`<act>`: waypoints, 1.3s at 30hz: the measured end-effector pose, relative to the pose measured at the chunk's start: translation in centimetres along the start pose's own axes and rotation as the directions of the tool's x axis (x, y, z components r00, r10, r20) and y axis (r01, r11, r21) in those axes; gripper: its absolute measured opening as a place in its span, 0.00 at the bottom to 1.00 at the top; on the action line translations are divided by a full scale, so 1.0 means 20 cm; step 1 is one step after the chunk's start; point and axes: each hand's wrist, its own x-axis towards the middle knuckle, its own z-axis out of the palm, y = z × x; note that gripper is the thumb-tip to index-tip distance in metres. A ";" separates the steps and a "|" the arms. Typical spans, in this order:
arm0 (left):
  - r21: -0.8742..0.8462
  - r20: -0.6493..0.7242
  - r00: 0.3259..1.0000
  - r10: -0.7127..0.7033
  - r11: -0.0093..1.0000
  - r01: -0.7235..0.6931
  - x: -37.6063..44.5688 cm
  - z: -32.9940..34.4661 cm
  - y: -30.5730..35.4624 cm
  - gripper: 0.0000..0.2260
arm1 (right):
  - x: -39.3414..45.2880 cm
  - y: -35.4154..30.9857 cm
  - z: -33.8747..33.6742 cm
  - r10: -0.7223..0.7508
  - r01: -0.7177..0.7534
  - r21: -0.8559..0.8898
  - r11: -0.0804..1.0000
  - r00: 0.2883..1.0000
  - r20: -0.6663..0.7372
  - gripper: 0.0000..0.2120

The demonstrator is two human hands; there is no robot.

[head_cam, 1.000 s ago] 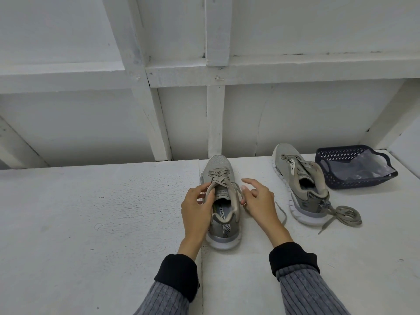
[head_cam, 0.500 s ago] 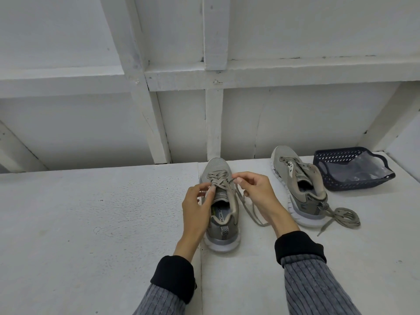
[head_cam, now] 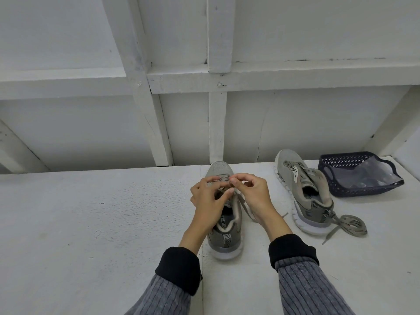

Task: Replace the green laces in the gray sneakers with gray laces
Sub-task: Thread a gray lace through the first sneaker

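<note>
Both hands have moved up to the toe-end eyelets of the near sneaker (head_cam: 223,214) at the counter's (head_cam: 91,223) centre: left hand (head_cam: 210,197) and right hand (head_cam: 252,194) each pinch its lace (head_cam: 246,209), apparently unthreading it. The second sneaker (head_cam: 302,194) sits at two o'clock, unlaced.

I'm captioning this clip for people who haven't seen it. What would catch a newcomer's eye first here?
First, the two hands at centre, the left hand and right hand meeting over the laces of a gray mesh sneaker that points away on the white painted surface. Next, to the right, a second gray sneaker with a loose coiled lace behind its heel. Beyond it sits a dark blue perforated plastic basket holding a clear bag.
</note>
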 end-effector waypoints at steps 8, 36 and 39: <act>-0.301 0.151 0.973 -0.176 0.929 0.215 0.02 -0.04 0.02 0.13 | 0.00 0.03 0.00 0.042 -0.041 0.017 0.999 0.998 -0.041 0.03; -0.197 0.257 0.961 0.098 0.979 -0.047 0.05 -0.29 -0.09 0.13 | -0.07 -0.09 -0.05 -0.119 0.147 -0.190 0.971 0.981 0.150 0.10; -0.202 0.279 0.957 0.076 0.979 -0.019 0.06 -0.30 -0.13 0.10 | -0.05 -0.07 -0.10 -0.183 0.180 -0.256 0.950 0.983 0.009 0.12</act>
